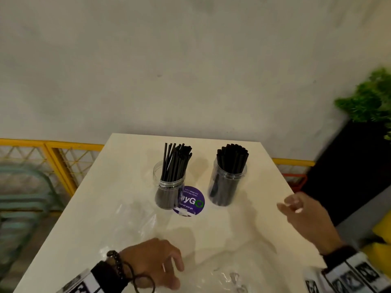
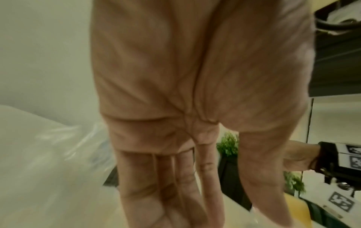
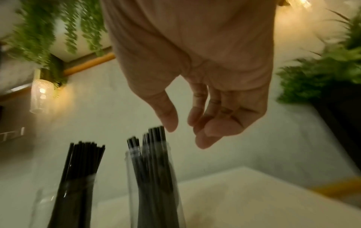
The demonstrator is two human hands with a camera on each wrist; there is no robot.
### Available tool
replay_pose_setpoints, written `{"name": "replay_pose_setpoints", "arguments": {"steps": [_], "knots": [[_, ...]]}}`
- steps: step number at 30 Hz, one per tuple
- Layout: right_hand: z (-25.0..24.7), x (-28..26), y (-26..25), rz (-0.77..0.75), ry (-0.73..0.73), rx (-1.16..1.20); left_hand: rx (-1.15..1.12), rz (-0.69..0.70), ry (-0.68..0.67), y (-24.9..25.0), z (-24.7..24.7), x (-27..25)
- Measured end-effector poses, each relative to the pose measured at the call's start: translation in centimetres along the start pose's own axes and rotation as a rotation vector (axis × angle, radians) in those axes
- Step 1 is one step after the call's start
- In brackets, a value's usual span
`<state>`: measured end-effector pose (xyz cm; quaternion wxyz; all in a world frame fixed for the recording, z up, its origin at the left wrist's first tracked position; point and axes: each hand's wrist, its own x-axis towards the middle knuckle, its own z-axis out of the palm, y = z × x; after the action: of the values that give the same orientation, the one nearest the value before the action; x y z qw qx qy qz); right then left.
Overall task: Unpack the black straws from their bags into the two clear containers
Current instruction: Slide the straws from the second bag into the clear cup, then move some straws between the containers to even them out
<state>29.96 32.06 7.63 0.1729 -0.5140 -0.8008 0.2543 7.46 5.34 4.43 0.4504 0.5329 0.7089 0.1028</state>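
Observation:
Two clear containers stand upright on the white table [image 1: 110, 204]. The left container [image 1: 169, 191] holds thin black straws [image 1: 175, 159] leaning loosely; the right container [image 1: 227, 187] holds a tight bundle of thicker black straws [image 1: 232, 157]. Both show in the right wrist view, the left container [image 3: 64, 199] and the right container [image 3: 156, 185]. My right hand [image 1: 296, 208] hovers to the right of the right container, fingers loosely curled, holding nothing. My left hand [image 1: 156, 263] lies low at the table's near edge, fingers straight, over a crumpled empty clear bag [image 1: 131, 225].
A round purple sticker [image 1: 193, 203] lies on the table between the containers. More clear plastic [image 1: 228, 275] lies at the near edge. A yellow railing [image 1: 53, 157] runs behind on the left; a dark planter with green leaves [image 1: 368, 102] stands at the right.

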Motion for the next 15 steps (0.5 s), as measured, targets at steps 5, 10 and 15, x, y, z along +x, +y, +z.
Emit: {"name": "replay_pose_setpoints", "arguments": {"steps": [5, 10, 15], "knots": [[-1.7, 3.6, -6.9, -0.228, 0.070, -0.039, -0.011, 0.035, 0.314, 2.5, -2.7, 0.1], [0.0, 7.0, -11.3, -0.455, 0.074, -0.069, -0.179, 0.075, 0.531, 6.3, -5.8, 4.4], [3.7, 9.6, -14.0, -0.499, -0.106, -0.311, -0.305, -0.087, 0.702, 8.1, -6.7, 10.3]]}}
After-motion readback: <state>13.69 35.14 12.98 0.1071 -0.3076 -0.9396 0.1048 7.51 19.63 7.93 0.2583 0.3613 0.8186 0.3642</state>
